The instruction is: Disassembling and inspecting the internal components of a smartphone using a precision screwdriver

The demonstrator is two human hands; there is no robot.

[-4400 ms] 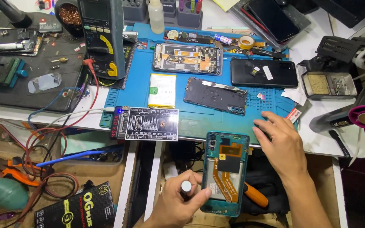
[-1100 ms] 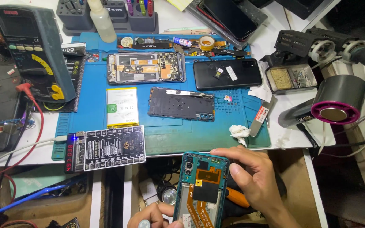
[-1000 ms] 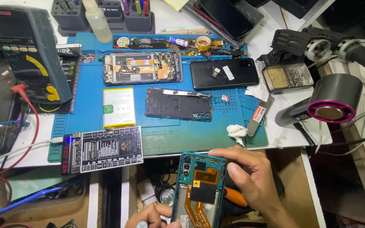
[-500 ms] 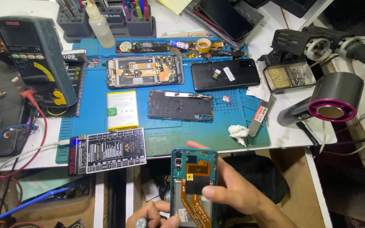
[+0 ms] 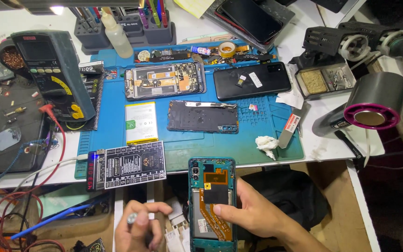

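Teal frame, back cover off: the opened phone [image 5: 211,198] sits near the bottom of the view, just below the near edge of the blue mat [image 5: 117,135]. The right hand [image 5: 257,212] cradles it from the right, thumb pressed across the orange flex cable, fingers wrapped behind, a firm grasp. To the left, the left hand [image 5: 138,228] is curled closed around a screwdriver [image 5: 132,218], its metal cap pointing up; the tip is hidden, and the tool is apart from the phone. Just beyond that hand lies a black tester board [image 5: 134,164] with a lit red readout, half over the mat's near edge. Further out on the mat: a white battery [image 5: 141,122], a dark back cover [image 5: 203,116], another stripped phone [image 5: 164,80] and a black phone [image 5: 251,80]. Far left stands a multimeter [image 5: 52,74]; on the right, a grey blower [image 5: 374,105] with a pink ring.
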